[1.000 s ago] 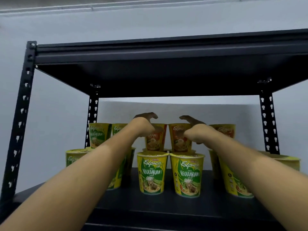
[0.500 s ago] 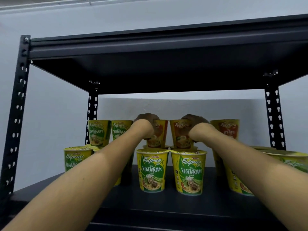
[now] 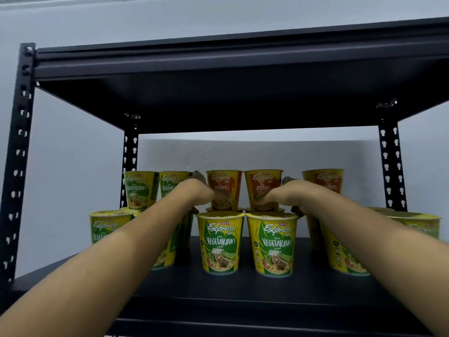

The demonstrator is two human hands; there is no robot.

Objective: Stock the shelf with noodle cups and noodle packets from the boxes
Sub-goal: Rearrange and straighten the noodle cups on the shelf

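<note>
Noodle cups are seen only on the black metal shelf board [image 3: 243, 291], stood upright in two tiers. Nearest the camera, two bare forearms are stretched forward over the board's front edge: the left forearm [image 3: 109, 259] from the lower left, the right forearm [image 3: 364, 239] from the lower right. Between them, at the front of the board, the left yellow-and-green Vegetarian cup [image 3: 220, 242] and the right yellow-and-green Vegetarian cup [image 3: 273, 244] are set just beside each other.

Behind and above this pair, the left grip [image 3: 202, 193] is held at the left side of the left orange Ayam cup [image 3: 226, 184], and the right grip [image 3: 279, 192] at the right side of the right orange Ayam cup [image 3: 263, 184]. Each orange cup is stood on the lid of a lower cup in the row behind. A blurred thumb is laid across the lower front of each orange cup, and dark fingertips [image 3: 198, 176] are shown above and below each wrist on the cup's outer side. Whether the cups are clasped or merely touched cannot be told, since the wrists cover the rest.

Further left, an upper-tier green Vegetarian cup [image 3: 139, 188] is stacked above a lower green cup [image 3: 104, 227]. To the right, a yellow Ayam cup [image 3: 324, 178] is placed in the upper tier, and a lower yellow cup [image 3: 345, 261] is partly hidden by the right forearm.

Beyond, perforated black uprights [image 3: 391, 161] are seen, with the dark upper shelf board [image 3: 243, 93] overhead and a pale grey wall [image 3: 73, 154] behind.
</note>
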